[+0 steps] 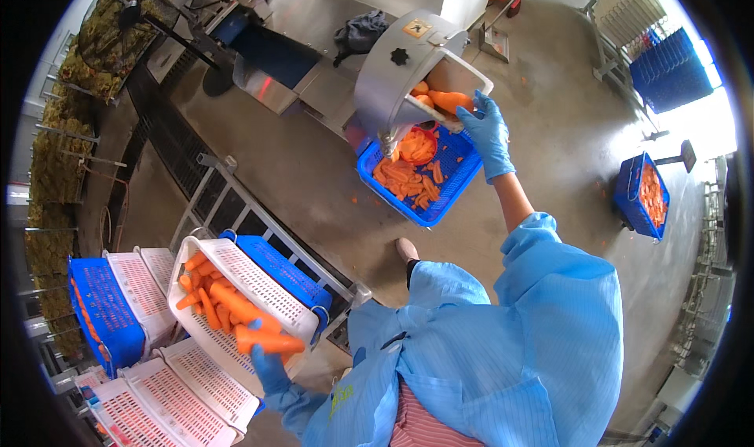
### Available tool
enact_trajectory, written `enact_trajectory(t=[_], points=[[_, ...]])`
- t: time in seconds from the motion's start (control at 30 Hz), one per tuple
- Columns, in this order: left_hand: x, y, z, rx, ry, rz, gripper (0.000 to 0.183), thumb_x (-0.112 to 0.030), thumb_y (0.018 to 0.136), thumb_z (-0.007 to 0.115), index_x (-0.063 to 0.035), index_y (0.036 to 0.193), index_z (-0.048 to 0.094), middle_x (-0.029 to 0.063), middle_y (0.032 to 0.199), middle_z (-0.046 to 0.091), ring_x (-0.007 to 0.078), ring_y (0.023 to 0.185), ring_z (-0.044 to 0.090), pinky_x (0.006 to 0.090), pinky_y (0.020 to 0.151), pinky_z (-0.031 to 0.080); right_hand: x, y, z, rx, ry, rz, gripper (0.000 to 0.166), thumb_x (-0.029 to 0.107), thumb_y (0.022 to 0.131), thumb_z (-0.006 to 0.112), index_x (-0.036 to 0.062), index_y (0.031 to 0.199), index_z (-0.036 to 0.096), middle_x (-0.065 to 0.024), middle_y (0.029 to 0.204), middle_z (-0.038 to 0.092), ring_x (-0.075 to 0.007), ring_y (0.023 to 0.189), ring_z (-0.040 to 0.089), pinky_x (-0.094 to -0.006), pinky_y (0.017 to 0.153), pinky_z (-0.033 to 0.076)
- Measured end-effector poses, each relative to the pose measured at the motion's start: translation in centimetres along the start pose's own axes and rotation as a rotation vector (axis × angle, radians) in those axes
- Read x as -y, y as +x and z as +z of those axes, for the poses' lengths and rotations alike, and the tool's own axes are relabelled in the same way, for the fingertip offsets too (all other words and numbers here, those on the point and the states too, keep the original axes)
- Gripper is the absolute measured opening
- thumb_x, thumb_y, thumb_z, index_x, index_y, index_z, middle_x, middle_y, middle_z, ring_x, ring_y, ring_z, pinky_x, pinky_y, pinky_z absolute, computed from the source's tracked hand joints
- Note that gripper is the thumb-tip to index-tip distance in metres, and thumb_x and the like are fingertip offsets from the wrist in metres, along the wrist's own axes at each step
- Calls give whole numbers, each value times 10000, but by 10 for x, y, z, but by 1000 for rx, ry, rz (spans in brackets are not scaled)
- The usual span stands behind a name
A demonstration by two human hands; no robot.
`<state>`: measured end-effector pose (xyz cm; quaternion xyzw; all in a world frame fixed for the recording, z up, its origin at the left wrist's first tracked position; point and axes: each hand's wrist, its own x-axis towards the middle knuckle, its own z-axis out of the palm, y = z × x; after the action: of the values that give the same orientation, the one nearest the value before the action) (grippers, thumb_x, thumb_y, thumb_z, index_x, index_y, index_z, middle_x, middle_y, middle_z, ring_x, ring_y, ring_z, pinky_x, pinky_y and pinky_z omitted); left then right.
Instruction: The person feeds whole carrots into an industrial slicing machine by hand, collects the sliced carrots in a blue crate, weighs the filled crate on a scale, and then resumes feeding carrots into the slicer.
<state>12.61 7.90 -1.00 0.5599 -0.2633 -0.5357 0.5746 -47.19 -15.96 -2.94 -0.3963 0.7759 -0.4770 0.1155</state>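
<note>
Over a tilted white plastic crate [244, 258] full of whole carrots [203, 282], my left hand [268, 367], in a blue glove, holds a thick carrot [268, 341]; the fingers are partly hidden by it. My right hand [488, 134], also gloved in blue, reaches to the open mouth of a steel cutting machine [386, 76]. Its fingers touch a large carrot [452, 101] lying there with other carrots; whether they grip it is unclear. Beneath the mouth, a blue plastic crate [427, 220] holds cut carrot pieces [397, 173] and a red round container [436, 147] with more pieces.
Stacked white crates [177, 406] and a blue crate [109, 306] stand at lower left, beside a metal frame [235, 194]. A dark cloth [362, 32] lies on the steel table [318, 5]. A blue crate of cut carrots [624, 197] is at right. Carrot scraps dot the floor.
</note>
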Motion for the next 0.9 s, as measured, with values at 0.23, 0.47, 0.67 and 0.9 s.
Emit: enact_trajectory(t=[0.23, 0.47, 0.67, 0.9], points=[[-40, 13, 240, 678, 106, -353, 720, -344, 683, 805, -16, 1262, 530, 127, 1215, 582, 265, 1122, 587, 380, 980, 474, 54, -59, -54, 605, 375, 108, 432, 311, 904, 698, 25, 1221, 628, -38, 1026, 702, -116, 871, 635, -279, 778, 531], [-1, 40, 345, 1306, -37, -631, 707, -237, 710, 840, -23, 1292, 501, 118, 1262, 564, 217, 1176, 547, 355, 1012, 438, 97, -98, -106, 1199, 654, 303, 713, 462, 897, 671, 31, 1408, 423, -115, 1315, 553, -232, 1223, 514, -380, 1072, 387], [49, 34, 383, 1352, 187, -624, 738, -227, 764, 800, -31, 1385, 454, 83, 1266, 574, 191, 1197, 523, 347, 1019, 439, 72, -134, -118, 669, 904, 650, 673, 235, 884, 703, 51, 1451, 391, -104, 1289, 566, -191, 1126, 564, -338, 1004, 441], [66, 40, 403, 930, -196, -688, 665, -234, 796, 743, -12, 1350, 451, 123, 1197, 612, 250, 1119, 592, 378, 971, 492, 50, 6, -136, 573, 140, 186, 669, 241, 854, 685, 64, 1448, 433, -86, 1143, 640, -165, 1007, 626, -313, 897, 499]])
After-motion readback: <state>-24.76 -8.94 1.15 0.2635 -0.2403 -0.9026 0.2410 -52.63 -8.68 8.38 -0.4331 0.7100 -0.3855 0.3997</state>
